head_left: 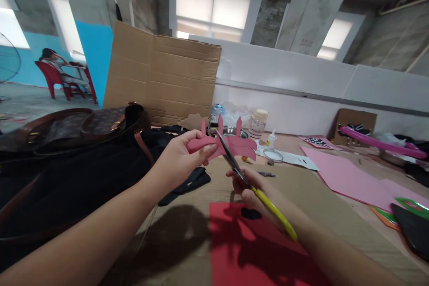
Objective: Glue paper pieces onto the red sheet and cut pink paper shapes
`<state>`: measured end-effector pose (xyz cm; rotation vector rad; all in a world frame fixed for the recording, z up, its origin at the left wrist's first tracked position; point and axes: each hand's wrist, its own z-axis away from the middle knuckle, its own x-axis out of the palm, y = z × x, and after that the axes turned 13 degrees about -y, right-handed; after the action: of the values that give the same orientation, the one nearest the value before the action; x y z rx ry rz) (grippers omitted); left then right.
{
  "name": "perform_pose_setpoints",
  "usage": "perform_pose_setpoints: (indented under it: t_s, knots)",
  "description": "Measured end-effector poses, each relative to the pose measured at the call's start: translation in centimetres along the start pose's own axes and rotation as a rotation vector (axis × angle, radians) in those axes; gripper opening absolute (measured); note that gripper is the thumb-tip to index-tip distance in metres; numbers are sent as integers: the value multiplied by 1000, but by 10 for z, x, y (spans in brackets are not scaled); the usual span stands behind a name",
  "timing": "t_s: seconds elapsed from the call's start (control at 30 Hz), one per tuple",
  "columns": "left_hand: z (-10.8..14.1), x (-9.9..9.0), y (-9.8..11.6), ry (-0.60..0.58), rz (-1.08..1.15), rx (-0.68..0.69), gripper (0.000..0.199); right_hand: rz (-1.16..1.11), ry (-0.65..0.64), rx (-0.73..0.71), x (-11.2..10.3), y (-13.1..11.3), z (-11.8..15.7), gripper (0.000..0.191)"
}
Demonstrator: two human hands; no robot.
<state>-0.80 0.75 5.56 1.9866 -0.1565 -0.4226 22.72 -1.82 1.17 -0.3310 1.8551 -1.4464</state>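
Between the thumb and fingers of my left hand (182, 157) is a pink paper cutout (239, 144) with a wavy lower edge and pointed strips standing up from it. My right hand (251, 183) is closed around scissors (231, 157) with a yellow handle (275, 212). The blades point up and away, crossing the middle of the cutout; whether they bite into the paper I cannot tell. Below my hands a red sheet (268, 254) lies on brown cardboard (181, 237), with a small black oval piece (251, 213) on it.
A dark bag (83, 143) fills the left side, before an upright cardboard panel (161, 76). Further back are a glue bottle (271, 138), a jar (258, 124) and a tape roll (273, 155). Pink sheets (348, 174) lie right. A person (60, 67) sits far left.
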Motion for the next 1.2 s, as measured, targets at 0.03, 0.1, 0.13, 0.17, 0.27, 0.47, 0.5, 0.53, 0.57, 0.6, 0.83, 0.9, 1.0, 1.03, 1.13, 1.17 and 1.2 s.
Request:
perform_pose_setpoints:
  t_s: [0.03,0.1,0.13,0.17,0.27,0.47,0.5,0.53,0.57,0.6,0.83,0.9,1.0,1.03,1.13,1.17,1.2]
  knots:
    - [0,1,0,-5,8,0,40,-17,7,0,0,-1,1,61]
    - [0,1,1,-15,23,-1,38,-34,14,-6,1,-3,2,62]
    - [0,1,1,-22,26,3,37,-38,16,-8,1,-4,2,62]
    - [0,0,1,-31,25,7,36,-39,14,-5,2,-4,2,62]
    - [-1,-2,-1,-38,19,20,35,-24,-17,-3,1,-3,1,65]
    - [-1,-2,-2,-64,19,14,36,26,-47,-12,-1,-4,1,61]
    - [-1,-1,-1,-70,19,14,36,24,-49,-3,-1,-4,2,61]
    - [-1,-1,-1,-72,18,14,36,19,-51,1,0,-5,2,61]
    - [0,0,0,-69,18,13,36,13,-53,1,0,-6,3,61]
    - [0,0,0,-64,19,12,37,6,-52,-3,0,-6,3,62]
    - [1,4,2,-59,58,6,36,-18,-57,-16,0,-4,0,61]
    - [2,5,1,-55,46,2,36,3,-59,-20,0,-5,0,61]
    - [3,7,0,-49,39,-2,37,31,-33,-7,1,-6,1,60]
    - [3,7,0,-48,49,-4,38,25,-29,-4,1,-6,1,60]
    - [2,7,0,-44,70,-8,39,-16,-32,-20,1,-3,0,63]
    - [2,7,0,-48,68,-7,39,-26,-41,-28,1,-2,-1,63]
    - [2,7,0,-53,66,-4,38,-30,-50,-36,0,-1,-1,62]
